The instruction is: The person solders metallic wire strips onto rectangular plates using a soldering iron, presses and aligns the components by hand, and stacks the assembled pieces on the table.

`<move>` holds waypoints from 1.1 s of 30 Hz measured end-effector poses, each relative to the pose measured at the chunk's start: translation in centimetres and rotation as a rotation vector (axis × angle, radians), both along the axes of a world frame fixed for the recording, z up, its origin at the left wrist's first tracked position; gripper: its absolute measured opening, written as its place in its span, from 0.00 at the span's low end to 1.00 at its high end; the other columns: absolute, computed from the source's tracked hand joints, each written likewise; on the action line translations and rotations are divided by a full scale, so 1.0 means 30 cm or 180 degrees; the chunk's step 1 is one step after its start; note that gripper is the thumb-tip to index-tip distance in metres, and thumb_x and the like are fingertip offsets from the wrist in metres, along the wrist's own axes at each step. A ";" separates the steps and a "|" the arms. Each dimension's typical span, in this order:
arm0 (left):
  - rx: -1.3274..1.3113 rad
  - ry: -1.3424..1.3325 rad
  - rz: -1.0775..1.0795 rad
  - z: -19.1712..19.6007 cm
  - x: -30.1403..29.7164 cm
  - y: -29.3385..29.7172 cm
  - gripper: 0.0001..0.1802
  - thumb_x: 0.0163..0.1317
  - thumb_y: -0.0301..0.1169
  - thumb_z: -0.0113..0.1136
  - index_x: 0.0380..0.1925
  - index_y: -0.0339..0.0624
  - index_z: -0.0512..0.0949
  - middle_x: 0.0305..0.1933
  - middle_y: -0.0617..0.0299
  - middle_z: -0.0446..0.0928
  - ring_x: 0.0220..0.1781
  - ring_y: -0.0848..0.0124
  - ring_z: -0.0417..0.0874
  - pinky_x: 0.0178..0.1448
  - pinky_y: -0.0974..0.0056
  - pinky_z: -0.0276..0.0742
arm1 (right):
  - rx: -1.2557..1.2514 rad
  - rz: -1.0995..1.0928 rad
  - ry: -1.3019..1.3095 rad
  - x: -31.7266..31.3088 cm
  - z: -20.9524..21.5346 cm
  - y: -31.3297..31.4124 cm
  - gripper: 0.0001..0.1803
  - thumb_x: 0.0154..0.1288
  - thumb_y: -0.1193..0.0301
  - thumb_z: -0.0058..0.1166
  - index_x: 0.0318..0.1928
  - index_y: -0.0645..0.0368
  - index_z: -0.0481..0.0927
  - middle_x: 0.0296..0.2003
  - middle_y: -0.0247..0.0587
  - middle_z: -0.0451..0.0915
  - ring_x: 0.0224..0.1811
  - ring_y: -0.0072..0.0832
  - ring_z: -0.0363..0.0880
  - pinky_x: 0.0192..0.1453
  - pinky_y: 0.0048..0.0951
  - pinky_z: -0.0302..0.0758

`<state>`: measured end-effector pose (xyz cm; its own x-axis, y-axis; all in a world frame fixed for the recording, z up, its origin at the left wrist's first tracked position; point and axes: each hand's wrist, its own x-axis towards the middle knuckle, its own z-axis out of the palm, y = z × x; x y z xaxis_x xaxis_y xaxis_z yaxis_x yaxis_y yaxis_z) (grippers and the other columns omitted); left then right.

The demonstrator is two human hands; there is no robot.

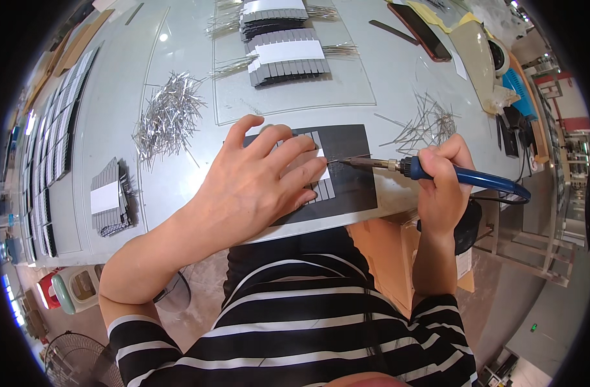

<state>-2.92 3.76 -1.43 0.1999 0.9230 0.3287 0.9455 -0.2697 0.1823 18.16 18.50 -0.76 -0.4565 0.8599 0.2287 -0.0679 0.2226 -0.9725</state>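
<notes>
My left hand (250, 174) lies spread over a small grey striped panel (326, 189) with a white band, its fingertips resting on it and covering most of it. The panel sits on a black mat (356, 201) at the table's near edge. In my right hand (444, 187) is a soldering iron (462, 175) with a blue handle, gripped like a pen. Its tip points left and meets the panel's right side, close to my left fingertips. A thin wire or strip seems to lie at the tip; whether the two touch I cannot tell.
Loose silver strips (169, 119) lie left of the mat, thinner ones (430, 126) to the right. Finished-looking stacks (288, 57) with wire ends stand on a glass plate (353, 90). Another stack (106, 198) is at left. A phone (421, 31) and a tape dispenser (470, 55) are far right.
</notes>
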 end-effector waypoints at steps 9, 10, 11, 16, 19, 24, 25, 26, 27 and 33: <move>0.0001 -0.0023 0.0004 -0.002 0.000 -0.001 0.22 0.55 0.35 0.68 0.51 0.48 0.79 0.53 0.62 0.76 0.56 0.61 0.75 0.64 0.48 0.65 | 0.0046 0.0113 -0.0027 -0.007 0.002 0.003 0.12 0.58 0.76 0.56 0.22 0.56 0.66 0.18 0.23 0.64 0.23 0.10 0.56 0.28 0.18 0.56; -0.0001 -0.0026 0.0007 -0.004 0.000 -0.001 0.22 0.55 0.35 0.68 0.51 0.48 0.79 0.53 0.62 0.76 0.56 0.61 0.75 0.64 0.48 0.65 | 0.0001 0.0128 -0.0050 -0.006 0.003 0.005 0.12 0.58 0.76 0.56 0.22 0.57 0.66 0.19 0.23 0.64 0.23 0.10 0.56 0.28 0.17 0.55; 0.0010 -0.0023 0.0011 -0.005 0.000 -0.001 0.22 0.55 0.35 0.68 0.51 0.48 0.79 0.53 0.62 0.76 0.56 0.61 0.75 0.64 0.48 0.65 | -0.0001 0.0131 -0.0053 -0.007 0.007 0.005 0.12 0.58 0.76 0.56 0.22 0.57 0.66 0.19 0.23 0.64 0.23 0.10 0.56 0.28 0.17 0.55; -0.0002 -0.0022 0.0013 -0.002 -0.001 -0.003 0.21 0.55 0.35 0.68 0.50 0.48 0.79 0.53 0.62 0.76 0.56 0.61 0.75 0.64 0.48 0.65 | -0.0098 0.0175 -0.0230 -0.024 0.036 0.007 0.13 0.58 0.77 0.55 0.21 0.57 0.66 0.19 0.23 0.64 0.24 0.10 0.56 0.28 0.17 0.55; -0.0011 -0.0002 0.0003 -0.004 -0.002 -0.001 0.21 0.55 0.36 0.68 0.50 0.48 0.79 0.53 0.62 0.76 0.56 0.62 0.75 0.64 0.48 0.65 | 0.0042 0.0180 -0.0226 -0.030 0.036 0.001 0.13 0.58 0.78 0.55 0.21 0.57 0.66 0.19 0.23 0.64 0.24 0.10 0.55 0.28 0.17 0.54; 0.0068 -0.0017 -0.0029 -0.007 -0.006 -0.001 0.20 0.56 0.35 0.68 0.50 0.47 0.79 0.52 0.61 0.77 0.55 0.61 0.76 0.64 0.49 0.65 | -0.0350 0.0141 -0.0158 -0.012 0.001 0.032 0.13 0.60 0.79 0.53 0.22 0.57 0.65 0.19 0.24 0.63 0.21 0.10 0.55 0.25 0.18 0.52; 0.0074 -0.0010 -0.0035 -0.007 -0.005 0.001 0.20 0.56 0.35 0.68 0.50 0.47 0.79 0.52 0.61 0.77 0.55 0.61 0.76 0.64 0.49 0.65 | -0.0604 0.0182 0.0376 0.000 -0.021 0.042 0.13 0.61 0.79 0.51 0.22 0.56 0.64 0.20 0.25 0.62 0.20 0.11 0.54 0.23 0.18 0.51; 0.0089 -0.0019 -0.0046 -0.007 -0.004 0.002 0.20 0.56 0.35 0.68 0.50 0.47 0.79 0.52 0.61 0.77 0.55 0.60 0.76 0.64 0.49 0.65 | -0.0855 0.0225 0.0910 0.012 -0.042 0.052 0.13 0.62 0.79 0.50 0.23 0.56 0.64 0.20 0.25 0.61 0.19 0.11 0.54 0.22 0.17 0.49; 0.0102 -0.0028 -0.0057 -0.007 -0.003 0.003 0.20 0.56 0.35 0.68 0.50 0.47 0.79 0.52 0.61 0.77 0.55 0.60 0.76 0.64 0.49 0.65 | -0.0830 0.0207 0.1088 0.021 -0.059 0.061 0.13 0.63 0.80 0.48 0.24 0.55 0.63 0.20 0.25 0.59 0.17 0.12 0.52 0.20 0.17 0.47; 0.0154 -0.0011 -0.0087 -0.010 -0.006 0.005 0.20 0.56 0.34 0.68 0.51 0.47 0.79 0.53 0.61 0.77 0.56 0.60 0.75 0.64 0.48 0.65 | -0.0940 0.0234 0.1452 0.041 -0.108 0.065 0.12 0.63 0.80 0.48 0.25 0.57 0.63 0.19 0.27 0.60 0.16 0.12 0.51 0.19 0.17 0.48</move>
<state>-3.11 3.92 -1.72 0.2237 0.9002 0.3736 0.9370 -0.3041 0.1718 19.38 20.46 -4.00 -0.4288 0.8870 0.1713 -0.5024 -0.0766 -0.8612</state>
